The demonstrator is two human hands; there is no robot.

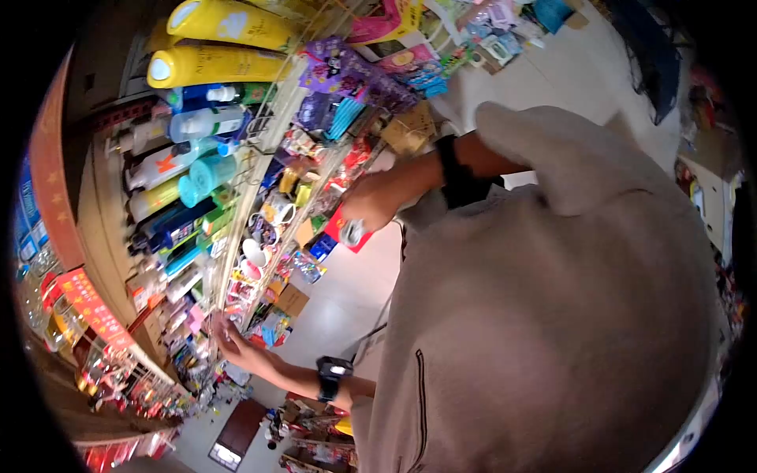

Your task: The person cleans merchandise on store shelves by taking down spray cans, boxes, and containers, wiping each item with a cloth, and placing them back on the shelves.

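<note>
The view is turned sideways, with the shelf's upper side toward the left edge. My right hand (371,202) is closed around a small red packet or box (345,233) with a silvery-white round part, in front of the lower shelf. Its exact kind cannot be made out. Farther along the rack my left hand (229,337) reaches to the shelf edge, fingers stretched out and nothing visible in them. Near it lie small packaged goods, partly blurred. White cups (254,252) stand on the shelf between the two hands.
Yellow bottles (229,65) and other bottles (209,122) fill the upper shelf. Purple packs (343,75) and a cardboard box (408,128) sit beyond my right hand. More goods (497,43) lie near the tiled floor (544,79). A dark mat (239,430) lies at the bottom.
</note>
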